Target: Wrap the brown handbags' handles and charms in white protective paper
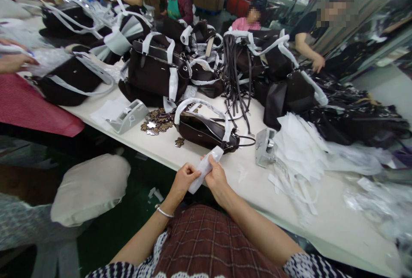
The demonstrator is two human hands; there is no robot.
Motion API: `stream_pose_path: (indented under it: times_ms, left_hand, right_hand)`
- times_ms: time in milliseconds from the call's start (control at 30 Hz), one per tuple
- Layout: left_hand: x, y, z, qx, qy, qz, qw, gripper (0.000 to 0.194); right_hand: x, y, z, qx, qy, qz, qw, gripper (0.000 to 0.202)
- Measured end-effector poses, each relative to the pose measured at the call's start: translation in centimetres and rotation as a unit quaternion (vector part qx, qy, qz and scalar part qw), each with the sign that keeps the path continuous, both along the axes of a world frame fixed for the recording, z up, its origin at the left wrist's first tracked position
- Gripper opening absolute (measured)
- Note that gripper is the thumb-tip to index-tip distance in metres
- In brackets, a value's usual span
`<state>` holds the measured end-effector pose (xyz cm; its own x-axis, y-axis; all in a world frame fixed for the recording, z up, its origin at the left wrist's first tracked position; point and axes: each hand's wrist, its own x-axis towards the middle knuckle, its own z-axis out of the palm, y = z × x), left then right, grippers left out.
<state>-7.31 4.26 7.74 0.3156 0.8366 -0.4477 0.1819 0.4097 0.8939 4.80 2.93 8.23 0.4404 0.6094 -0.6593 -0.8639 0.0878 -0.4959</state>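
Note:
Between my two hands is a white paper wrap (205, 171), close to the table's front edge. My left hand (186, 179) pinches its left side, while the fingers of my right hand (216, 176) grip its right side. Whether the wrap covers a part of the bag, I cannot tell. Just beyond it lies a dark brown handbag (200, 134), its handle wrapped in white. A flower-shaped tag (179, 142) lies left of this bag, near a pile of similar tags (157, 120).
Tape dispensers stand to the left (128, 117) and right (265, 147). White paper sheets (301, 145) lie at right. Several wrapped handbags (157, 70) and hanging dark straps (236, 70) fill the back of the table (254, 183). Co-workers stand around; one person's hand (16, 61) is at far left.

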Motion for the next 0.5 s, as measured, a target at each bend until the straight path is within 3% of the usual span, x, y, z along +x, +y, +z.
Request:
stream_pose_path:
  times_ms: [100, 200, 300, 433, 500]
  left_hand:
    - [-0.1, 0.0, -0.3, -0.073, -0.064, 0.007, 0.995, 0.056]
    - [-0.2, 0.1, -0.4, -0.107, -0.075, -0.051, 0.990, 0.059]
    - [0.1, 0.1, -0.5, -0.091, -0.051, -0.083, 0.991, 0.054]
    - [0.6, 0.0, -0.7, -0.084, -0.039, -0.075, 0.993, 0.059]
    - [0.8, 0.0, -0.8, -0.077, -0.027, -0.074, 0.994, 0.060]
  right_hand:
    - [-0.1, -0.2, 0.0, 0.003, 0.008, -0.011, 1.000, 0.022]
    - [0.0, -0.2, 0.0, 0.000, 0.012, -0.008, 1.000, 0.022]
    - [1.4, -0.7, 0.4, 0.009, -0.007, 0.071, 0.997, 0.029]
    - [7.1, -4.2, 1.0, -0.004, -0.107, 0.256, 0.961, 0.044]
    - [11.8, -6.7, 1.1, -0.064, -0.236, 0.232, 0.942, 0.048]
